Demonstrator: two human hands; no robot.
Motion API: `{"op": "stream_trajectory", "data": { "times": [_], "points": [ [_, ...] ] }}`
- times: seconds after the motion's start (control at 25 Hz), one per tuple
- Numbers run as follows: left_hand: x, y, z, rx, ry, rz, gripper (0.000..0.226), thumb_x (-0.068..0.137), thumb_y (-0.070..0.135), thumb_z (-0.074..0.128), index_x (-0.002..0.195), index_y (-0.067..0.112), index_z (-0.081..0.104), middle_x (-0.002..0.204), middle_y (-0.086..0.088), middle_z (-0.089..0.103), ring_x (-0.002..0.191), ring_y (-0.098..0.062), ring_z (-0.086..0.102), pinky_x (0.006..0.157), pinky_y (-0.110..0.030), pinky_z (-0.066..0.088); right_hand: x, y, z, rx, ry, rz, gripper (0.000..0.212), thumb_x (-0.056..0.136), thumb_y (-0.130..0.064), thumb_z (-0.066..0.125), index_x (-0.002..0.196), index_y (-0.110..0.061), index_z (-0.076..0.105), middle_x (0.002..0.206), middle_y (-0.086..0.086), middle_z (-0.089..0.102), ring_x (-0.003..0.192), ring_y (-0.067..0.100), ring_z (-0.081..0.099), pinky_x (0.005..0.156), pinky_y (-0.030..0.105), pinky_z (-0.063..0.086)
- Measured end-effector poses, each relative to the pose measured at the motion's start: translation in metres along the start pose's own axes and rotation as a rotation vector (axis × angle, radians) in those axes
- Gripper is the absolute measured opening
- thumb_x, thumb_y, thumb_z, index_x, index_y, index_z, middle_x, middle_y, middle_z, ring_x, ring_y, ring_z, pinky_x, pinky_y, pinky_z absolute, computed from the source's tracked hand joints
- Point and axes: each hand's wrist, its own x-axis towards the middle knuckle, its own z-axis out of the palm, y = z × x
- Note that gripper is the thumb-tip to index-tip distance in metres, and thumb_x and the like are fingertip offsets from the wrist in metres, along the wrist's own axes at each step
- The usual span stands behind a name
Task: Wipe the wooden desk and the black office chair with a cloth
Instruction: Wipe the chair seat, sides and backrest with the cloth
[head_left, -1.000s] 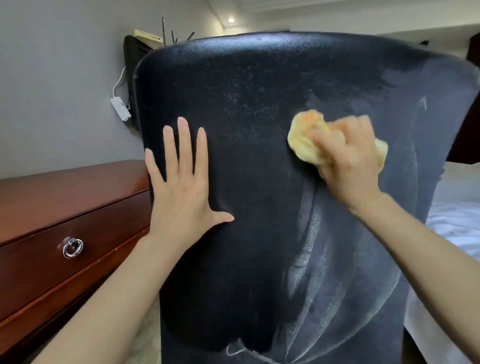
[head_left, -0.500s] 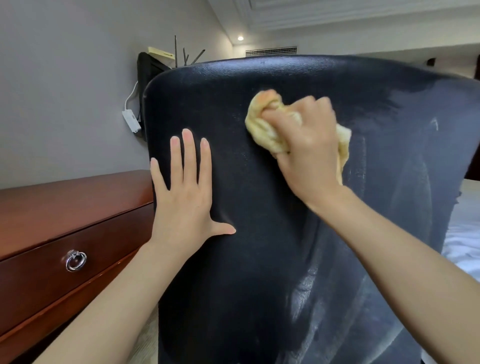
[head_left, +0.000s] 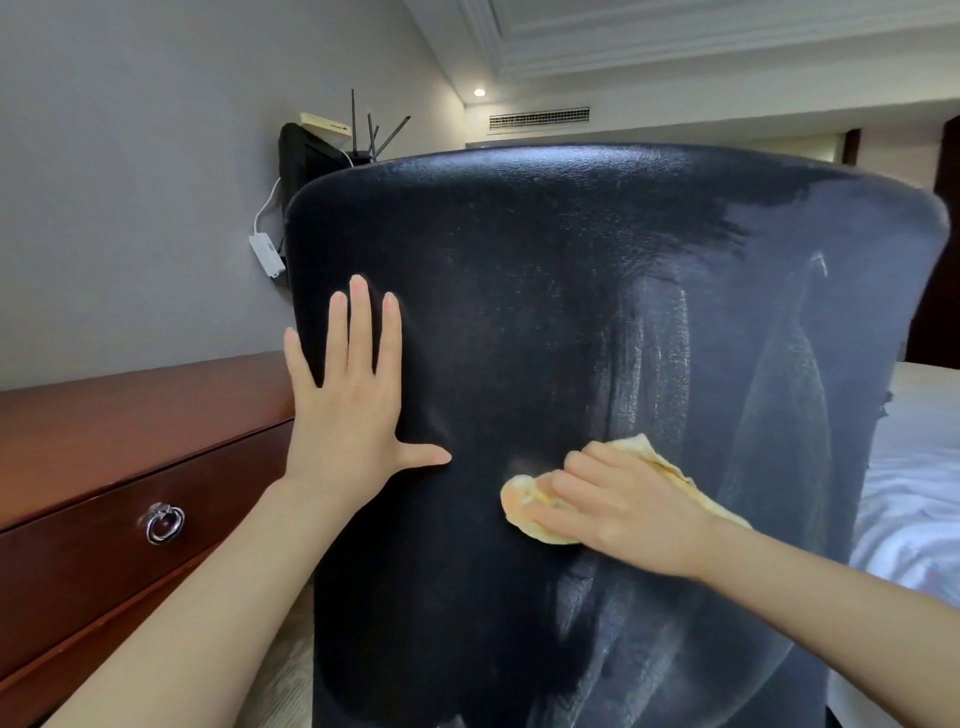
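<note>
Right hand (head_left: 623, 514) has dropped from the upper centre of the black office chair (head_left: 519, 260) back to its lower middle, and the yellow cloth (head_left: 524, 512) has moved with it. Fingers bent over the bunched cloth, gripping it and pressing it on the leather. Left hand (head_left: 348, 415) unchanged: flat, fingers spread, thumb out, pressed on the backrest's left side. Streaky wipe marks on the right half. Wooden surface (head_left: 104, 415) at left, ring pull (head_left: 164, 522) on its drawer. Bed (head_left: 924, 493) at right. White adapter (head_left: 266, 254) on the wall, print too small to read.
</note>
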Motion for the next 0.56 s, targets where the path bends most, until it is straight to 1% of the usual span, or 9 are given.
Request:
{"op": "stream_trajectory", "data": {
  "times": [0.08,0.12,0.16,0.24,0.32,0.4,0.48,0.56],
  "points": [
    [-0.001,0.003,-0.002,-0.001,0.004,-0.011,0.141,0.058,0.084,0.053,0.142,0.006,-0.029,0.151,-0.018,-0.033,0.141,-0.035,-0.024,0.111,-0.060,-0.002,-0.018,0.012,-0.007,-0.025,-0.031,-0.077,0.034,0.091,0.003,0.035,0.104,-0.018,0.059,0.080,-0.002,0.061,0.061,0.017,0.047,0.058,0.029,0.041],
    [-0.001,0.004,-0.002,-0.004,0.008,-0.015,0.141,0.059,0.084,0.053,0.142,0.005,-0.030,0.150,-0.018,-0.034,0.141,-0.035,-0.025,0.111,-0.060,-0.003,-0.023,0.022,-0.010,-0.040,-0.021,-0.082,0.030,0.092,0.002,0.034,0.105,-0.016,0.054,0.082,0.000,0.062,0.062,0.019,0.047,0.058,0.030,0.041],
    [-0.002,0.006,-0.003,-0.009,0.013,-0.017,0.140,0.060,0.083,0.052,0.141,0.005,-0.031,0.149,-0.018,-0.036,0.140,-0.036,-0.026,0.111,-0.060,-0.003,-0.026,0.034,-0.014,-0.054,0.005,-0.064,0.027,0.094,0.001,0.033,0.106,-0.015,0.051,0.084,0.002,0.059,0.063,0.020,0.046,0.058,0.032,0.041],
    [-0.003,0.010,-0.005,-0.025,0.027,-0.016,0.139,0.061,0.083,0.053,0.142,0.006,-0.031,0.149,-0.018,-0.036,0.140,-0.036,-0.027,0.111,-0.059,-0.003,-0.025,0.062,-0.024,-0.080,0.076,0.028,0.025,0.097,-0.002,0.029,0.106,-0.013,0.050,0.087,0.007,0.051,0.067,0.024,0.038,0.059,0.036,0.036],
    [-0.004,0.016,-0.005,-0.035,0.037,0.000,0.140,0.060,0.082,0.054,0.142,0.007,-0.030,0.149,-0.017,-0.035,0.140,-0.036,-0.027,0.111,-0.060,-0.002,-0.017,0.088,-0.035,-0.117,0.155,0.139,0.023,0.099,-0.003,0.030,0.106,-0.013,0.050,0.081,0.013,0.055,0.067,0.024,0.033,0.058,0.038,0.032],
    [-0.005,0.023,-0.005,-0.042,0.038,0.026,0.140,0.060,0.083,0.054,0.143,0.007,-0.030,0.150,-0.017,-0.035,0.140,-0.035,-0.028,0.111,-0.060,-0.002,-0.004,0.108,-0.044,-0.152,0.237,0.228,0.023,0.095,0.001,0.038,0.105,-0.014,0.053,0.074,0.017,0.060,0.065,0.026,0.041,0.056,0.036,0.037],
    [-0.006,0.030,-0.003,-0.029,0.045,0.051,0.140,0.060,0.085,0.051,0.142,0.007,-0.030,0.149,-0.016,-0.036,0.139,-0.035,-0.029,0.111,-0.060,-0.004,0.014,0.123,-0.051,-0.172,0.346,0.330,0.024,0.090,0.004,0.050,0.100,-0.012,0.063,0.074,0.019,0.062,0.061,0.030,0.050,0.056,0.036,0.042],
    [-0.007,0.037,0.000,-0.022,0.049,0.066,0.140,0.060,0.086,0.050,0.142,0.006,-0.031,0.149,-0.016,-0.037,0.139,-0.034,-0.031,0.111,-0.060,-0.006,0.035,0.130,-0.055,-0.180,0.446,0.440,0.020,0.086,0.005,0.058,0.092,-0.007,0.072,0.076,0.020,0.062,0.063,0.034,0.054,0.058,0.039,0.045]
  ]
}}
